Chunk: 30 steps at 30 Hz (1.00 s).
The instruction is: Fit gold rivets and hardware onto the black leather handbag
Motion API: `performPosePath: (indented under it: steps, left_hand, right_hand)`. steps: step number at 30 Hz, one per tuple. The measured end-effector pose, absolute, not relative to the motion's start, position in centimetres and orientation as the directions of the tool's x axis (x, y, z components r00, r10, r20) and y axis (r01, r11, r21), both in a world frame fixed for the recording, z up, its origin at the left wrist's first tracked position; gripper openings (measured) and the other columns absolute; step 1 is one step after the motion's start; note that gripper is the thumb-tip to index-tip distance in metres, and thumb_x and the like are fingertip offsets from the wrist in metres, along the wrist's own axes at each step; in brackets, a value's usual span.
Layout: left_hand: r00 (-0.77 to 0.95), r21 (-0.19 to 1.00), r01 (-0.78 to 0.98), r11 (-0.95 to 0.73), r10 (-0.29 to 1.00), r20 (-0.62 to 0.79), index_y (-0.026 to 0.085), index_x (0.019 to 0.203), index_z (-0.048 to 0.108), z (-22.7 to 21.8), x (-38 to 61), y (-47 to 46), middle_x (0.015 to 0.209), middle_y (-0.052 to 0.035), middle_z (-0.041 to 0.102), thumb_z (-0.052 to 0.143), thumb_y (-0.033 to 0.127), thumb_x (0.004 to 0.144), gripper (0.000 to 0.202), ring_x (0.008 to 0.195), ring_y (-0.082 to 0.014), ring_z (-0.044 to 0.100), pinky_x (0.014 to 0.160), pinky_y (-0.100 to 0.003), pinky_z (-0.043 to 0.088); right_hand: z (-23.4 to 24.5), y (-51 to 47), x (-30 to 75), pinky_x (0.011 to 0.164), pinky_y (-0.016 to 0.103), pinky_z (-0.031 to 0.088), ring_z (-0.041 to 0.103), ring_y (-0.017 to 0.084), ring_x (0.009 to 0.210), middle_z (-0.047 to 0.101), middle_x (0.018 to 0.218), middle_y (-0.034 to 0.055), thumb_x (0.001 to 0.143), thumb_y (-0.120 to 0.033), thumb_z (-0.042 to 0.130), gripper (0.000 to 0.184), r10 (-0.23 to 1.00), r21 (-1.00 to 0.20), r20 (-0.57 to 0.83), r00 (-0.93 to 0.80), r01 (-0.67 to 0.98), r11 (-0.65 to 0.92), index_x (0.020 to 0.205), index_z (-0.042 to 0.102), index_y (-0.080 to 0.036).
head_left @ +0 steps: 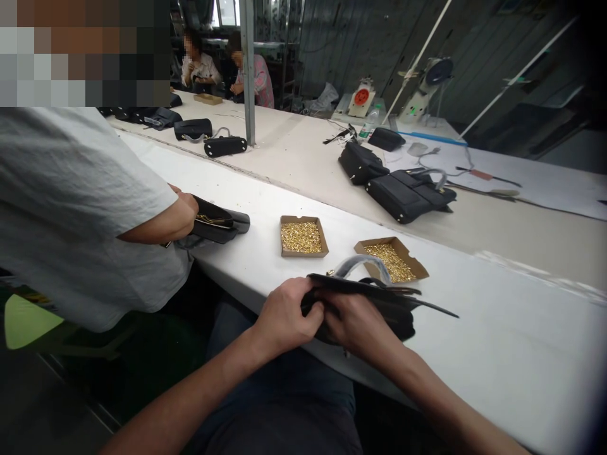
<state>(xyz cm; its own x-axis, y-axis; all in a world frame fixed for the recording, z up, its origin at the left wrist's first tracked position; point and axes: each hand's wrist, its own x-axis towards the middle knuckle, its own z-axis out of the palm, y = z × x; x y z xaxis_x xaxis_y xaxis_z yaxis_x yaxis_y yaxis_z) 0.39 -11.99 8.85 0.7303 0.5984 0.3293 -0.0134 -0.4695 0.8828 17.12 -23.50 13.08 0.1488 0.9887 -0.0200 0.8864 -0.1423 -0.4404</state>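
A black handbag (403, 320) rests at the near edge of the white table, its handle (363, 262) wrapped in clear plastic. My left hand (290, 313) is closed on the bag's left edge, thumb and fingers pinching the black material. Bent into the bag's opening, my right hand (355, 319) has its fingertips against the bag close to my left thumb; what they hold is partly hidden. Just beyond the bag lies a cardboard tray (417, 270) of small gold-coloured metal pieces. A second such tray (304, 254) sits further left.
At my left a co-worker in a pale shirt (80, 208) handles another black bag (220, 227). Black handbags (408, 193) stand on the far table, near a bottle (367, 129) and sewing machines (422, 91). A metal post (249, 76) rises there. Two people sit further back.
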Motion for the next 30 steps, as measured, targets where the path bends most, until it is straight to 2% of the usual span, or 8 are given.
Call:
performPosePath:
  steps: [4,7,11,13,17,20,22,30]
  left_hand:
    - [0.709,0.872,-0.017,-0.489,0.609,0.355,0.023,0.129,0.073,8.6,0.4,-12.0,0.127,-0.007,0.077,0.068,0.014,0.094,0.037,0.119,-0.0292,0.073,0.109,-0.045,0.061]
    - [0.732,0.856,-0.019,-0.516,0.576,0.364,0.024,0.126,0.07,8.6,-0.2,-11.7,0.122,-0.0068,0.077,0.067,0.014,0.095,0.033,0.115,-0.0281,0.073,0.103,-0.042,0.061]
    - [0.767,0.832,0.059,-0.552,0.558,0.316,0.025,0.111,0.067,8.6,-0.8,-11.3,0.11,-0.0024,0.076,0.069,0.017,0.092,0.021,0.103,-0.0254,0.073,0.087,-0.039,0.059]
    - [0.769,0.801,0.151,-0.579,0.579,0.273,0.027,0.115,0.067,8.9,-0.6,-11.4,0.113,-0.0021,0.077,0.07,0.02,0.09,0.026,0.106,-0.0278,0.075,0.09,-0.041,0.06]
    - [0.782,0.677,0.352,-0.647,0.601,0.168,0.026,0.131,0.065,11.0,0.1,-12.2,0.121,-0.0092,0.077,0.065,0.021,0.09,0.041,0.112,-0.0356,0.076,0.093,-0.049,0.062]
    - [0.814,0.545,0.461,-0.7,0.579,0.055,0.022,0.126,0.063,13.1,0.3,-12.8,0.113,-0.0126,0.074,0.061,0.021,0.09,0.036,0.1,-0.0372,0.076,0.082,-0.05,0.063]
    - [0.83,0.498,0.488,-0.717,0.558,-0.009,0.02,0.123,0.061,14.0,0.4,-13.1,0.111,-0.0133,0.072,0.062,0.021,0.086,0.037,0.096,-0.0387,0.077,0.078,-0.051,0.064]
    - [0.798,0.407,0.585,-0.701,0.587,-0.136,0.016,0.131,0.058,15.2,1.4,-14.1,0.111,-0.0138,0.073,0.052,-0.002,0.092,0.044,0.096,-0.039,0.081,0.082,-0.054,0.07]
  right_hand:
    - [12.8,-23.3,16.7,0.085,0.046,0.052,0.075,0.038,0.101,0.077,0.113,0.0161,0.101,-0.018,0.048,0.028,0.992,-0.301,-0.004,0.124,0.946,-0.119,0.118,0.071,-0.017]
    - [12.2,-23.3,16.7,0.084,0.046,0.052,0.072,0.037,0.097,0.075,0.114,0.0183,0.1,-0.016,0.046,0.033,0.996,-0.237,-0.038,0.085,0.967,-0.092,0.124,0.069,-0.015]
    - [12.1,-23.4,17.2,0.094,0.047,0.054,0.072,0.033,0.103,0.074,0.121,0.0156,0.108,-0.021,0.044,0.035,0.999,-0.318,-0.037,0.033,0.947,-0.043,0.132,0.068,-0.018]
    - [12.4,-23.4,17.2,0.093,0.045,0.053,0.073,0.032,0.102,0.075,0.117,0.0135,0.11,-0.022,0.046,0.029,0.999,-0.385,-0.038,0.037,0.922,-0.049,0.124,0.071,-0.019]
    - [13.0,-23.3,16.7,0.075,0.038,0.044,0.068,0.025,0.082,0.074,0.097,0.0083,0.1,-0.011,0.052,0.018,0.997,-0.453,-0.046,0.065,0.888,-0.079,0.102,0.068,-0.018]
    - [13.2,-23.2,16.2,0.077,0.036,0.045,0.065,0.023,0.083,0.071,0.097,0.007,0.09,-0.002,0.055,0.02,0.998,-0.512,-0.039,0.058,0.856,-0.07,0.099,0.066,-0.017]
    - [13.4,-23.1,16.0,0.075,0.035,0.044,0.063,0.021,0.08,0.07,0.093,0.0054,0.092,-0.001,0.055,0.019,0.998,-0.547,-0.045,0.046,0.835,-0.063,0.094,0.064,-0.018]
    - [13.8,-23.2,16.5,0.078,0.036,0.048,0.068,0.024,0.084,0.071,0.095,0.0069,0.096,0.002,0.052,0.023,0.998,-0.543,-0.059,0.001,0.839,-0.033,0.097,0.064,-0.017]
